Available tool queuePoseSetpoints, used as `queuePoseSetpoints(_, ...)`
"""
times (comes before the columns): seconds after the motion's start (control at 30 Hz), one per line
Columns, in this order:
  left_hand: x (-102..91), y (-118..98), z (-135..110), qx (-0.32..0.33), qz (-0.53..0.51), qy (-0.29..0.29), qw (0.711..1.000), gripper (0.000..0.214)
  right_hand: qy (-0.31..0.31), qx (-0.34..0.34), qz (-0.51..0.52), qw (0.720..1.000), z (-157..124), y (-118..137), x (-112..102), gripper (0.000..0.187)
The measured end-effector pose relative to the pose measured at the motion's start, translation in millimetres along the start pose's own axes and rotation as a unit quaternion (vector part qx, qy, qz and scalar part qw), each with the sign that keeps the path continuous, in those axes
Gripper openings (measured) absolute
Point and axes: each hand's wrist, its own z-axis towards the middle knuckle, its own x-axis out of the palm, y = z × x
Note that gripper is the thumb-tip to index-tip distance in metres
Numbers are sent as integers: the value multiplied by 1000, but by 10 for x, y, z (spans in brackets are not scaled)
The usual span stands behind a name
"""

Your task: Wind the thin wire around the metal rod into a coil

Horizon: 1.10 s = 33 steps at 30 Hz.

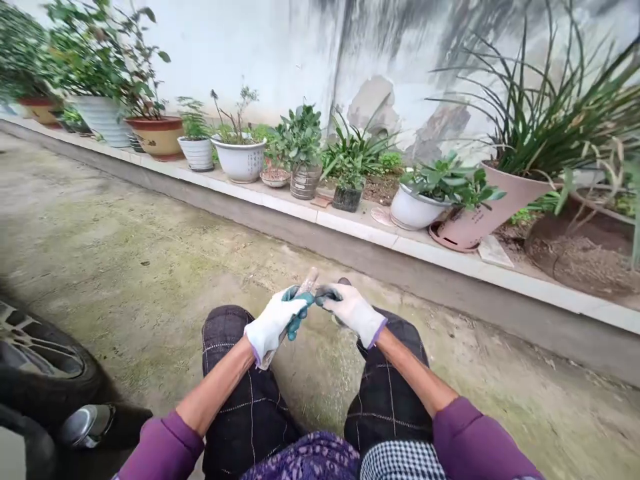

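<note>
Both hands meet above the concrete ground in front of my knees, in white gloves with green-grey palms. My left hand (287, 313) is wrapped round a pale, rough, stick-like piece (311, 276). Its upper end sticks out past the thumb, and a lower end shows below the wrist. Close beside it, my right hand (347, 305) is closed, its fingertips at the left hand's thumb. A dark rounded end (344, 281) shows just behind the right hand; what that hand grips is mostly hidden.
A low tiled ledge (300, 208) runs across ahead, lined with potted plants, among them a white pot (240, 162) and a tilted pink pot (493, 207). A stained wall stands behind. At left are a wheel (40, 347) and a dark container with a silvery top (86, 425).
</note>
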Motion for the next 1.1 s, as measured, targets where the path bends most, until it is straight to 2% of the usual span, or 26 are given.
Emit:
queuePoseSetpoints(0.17, -134, -375, 420, 39, 68, 22, 997, 30, -66, -25, -31, 997, 348, -96, -337, 4)
queuePoseSetpoints(0.23, -154, -437, 612, 34, 82, 22, 996, 32, -31, -2, 0, 1000, 395, -114, -463, 11)
queuePoseSetpoints(0.33, -143, -436, 936, 34, 157, 29, 987, 33, 9, 2, -26, 1000, 392, -153, -571, 17)
queuePoseSetpoints(0.5, 9, -269, 1357, 78, 325, 48, 941, 41, 29, -28, -65, 997, 341, -240, -712, 15)
queuePoseSetpoints(0.63, 283, -139, 1379, 109, 386, 142, 905, 34, -12, -8, -50, 999, 429, -467, -932, 11)
queuePoseSetpoints(0.73, 440, -199, 1270, 80, 416, 200, 884, 35, -3, 15, -24, 1000, 528, -740, -1008, 16)
queuePoseSetpoints(0.83, 439, -364, 1217, 31, 443, 178, 878, 31, 24, 28, -16, 999, 539, -905, -908, 22)
queuePoseSetpoints(0.93, 329, -449, 1315, 25, 486, 124, 865, 29, 79, 14, -58, 995, 406, -817, -723, 25)
queuePoseSetpoints(1.0, 271, -396, 1444, 52, 558, 104, 822, 27, 114, 4, -122, 986, 281, -652, -657, 26)
queuePoseSetpoints(1.1, 291, -214, 1605, 74, 702, 122, 698, 24, 140, 3, -253, 957, 192, -452, -735, 25)
